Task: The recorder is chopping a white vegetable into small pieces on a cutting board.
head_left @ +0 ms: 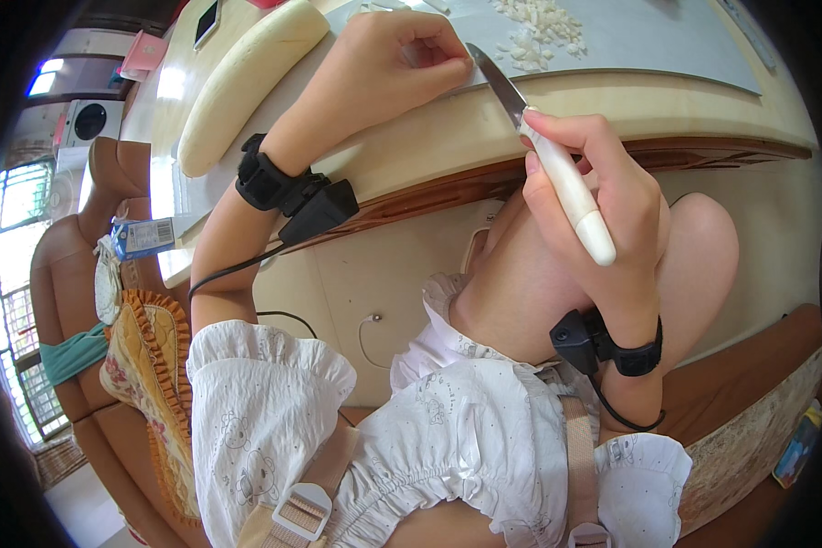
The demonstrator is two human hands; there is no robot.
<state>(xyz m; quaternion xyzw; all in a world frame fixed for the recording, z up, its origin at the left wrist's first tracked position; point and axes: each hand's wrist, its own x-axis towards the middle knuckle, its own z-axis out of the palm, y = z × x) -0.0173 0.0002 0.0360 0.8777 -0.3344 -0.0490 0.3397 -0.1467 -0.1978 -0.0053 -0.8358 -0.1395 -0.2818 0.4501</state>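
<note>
In my right hand (612,196) is a small knife (568,178), gripped by its white handle. Its blade slants up and left over the table's near edge, with the tip beside the fingertips of my left hand (388,64). The left fingers are curled and pinched together; what they hold, if anything, cannot be made out. A grey cutting board (653,50) lies beyond both hands. Small chopped white pieces (539,32) are spread on it, and more lie beyond my left hand. Left of my left forearm rests a long, pale, peeled radish-like vegetable (247,87).
A phone (207,23) lies at the table's far left. My knees sit below the wooden table edge (484,183). At left are a blue-and-white carton (144,237), a wooden seat with a frilled cushion (151,365) and a pink container (143,55). Cables trail from both wrist straps.
</note>
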